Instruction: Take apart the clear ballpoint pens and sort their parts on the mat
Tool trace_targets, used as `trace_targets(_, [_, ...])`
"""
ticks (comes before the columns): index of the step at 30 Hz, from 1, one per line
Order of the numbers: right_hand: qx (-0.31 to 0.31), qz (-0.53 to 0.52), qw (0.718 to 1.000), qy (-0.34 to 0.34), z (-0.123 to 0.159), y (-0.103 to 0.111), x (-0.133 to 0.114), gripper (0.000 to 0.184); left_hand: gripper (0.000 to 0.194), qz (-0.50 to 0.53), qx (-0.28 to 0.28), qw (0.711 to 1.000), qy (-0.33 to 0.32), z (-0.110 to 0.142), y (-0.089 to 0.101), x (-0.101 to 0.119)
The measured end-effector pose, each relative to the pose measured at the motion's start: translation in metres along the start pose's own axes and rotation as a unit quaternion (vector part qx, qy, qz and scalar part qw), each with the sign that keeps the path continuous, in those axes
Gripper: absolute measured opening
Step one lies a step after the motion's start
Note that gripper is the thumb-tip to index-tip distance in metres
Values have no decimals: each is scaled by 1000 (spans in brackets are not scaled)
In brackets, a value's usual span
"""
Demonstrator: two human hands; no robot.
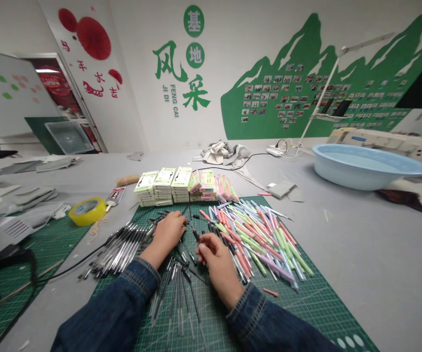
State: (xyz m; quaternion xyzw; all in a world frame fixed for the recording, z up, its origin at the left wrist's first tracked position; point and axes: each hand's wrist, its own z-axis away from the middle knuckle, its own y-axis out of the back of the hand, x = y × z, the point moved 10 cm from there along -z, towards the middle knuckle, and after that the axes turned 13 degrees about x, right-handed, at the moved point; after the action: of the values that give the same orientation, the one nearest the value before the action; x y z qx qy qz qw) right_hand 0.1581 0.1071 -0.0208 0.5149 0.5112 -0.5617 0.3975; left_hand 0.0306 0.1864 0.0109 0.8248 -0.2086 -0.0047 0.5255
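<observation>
My right hand (pixel 216 261) pinches a slim pen part with a black grip (pixel 196 235) between thumb and fingers, tilted up over the green cutting mat (pixel 306 303). Just to its left, my left hand (pixel 170 232) is curled palm down over black pen pieces; its fingertips are partly hidden, so what they hold does not show. Clear pen barrels with black ends (pixel 123 249) lie in a bundle beside my left wrist. Thin pen refills (pixel 179 298) fan out between my forearms. A heap of pastel pens (pixel 255 234) in pink, green, blue and purple spreads to the right.
Stacked small boxes, green-and-white (pixel 165 183) and pink (pixel 207 183), stand behind my hands. A yellow tape roll (pixel 88 211) lies left. At the far right is a light blue basin (pixel 365 168). Grey cloth (pixel 221 152) lies at the back; a black cable (pixel 82 256) crosses the left side.
</observation>
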Motion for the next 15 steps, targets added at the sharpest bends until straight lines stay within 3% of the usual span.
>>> trace_targets(4, [7, 29, 1000, 9, -1, 3, 1, 11, 9, 9, 6, 1000, 4, 1, 1, 5])
trace_targets(7, [23, 68, 997, 26, -2, 7, -1, 11, 6, 145, 17, 986, 80, 5, 17, -5])
trace_targets(10, [35, 104, 992, 55, -1, 9, -7, 12, 16, 383, -6, 907, 173, 16, 29, -9])
trace_targets(12, [35, 119, 989, 76, 0, 8, -12, 14, 22, 473, -12, 856, 208, 23, 38, -7])
trace_targets(15, [27, 138, 985, 100, 3, 5, -18, 15, 23, 507, -3, 832, 226, 29, 49, -4])
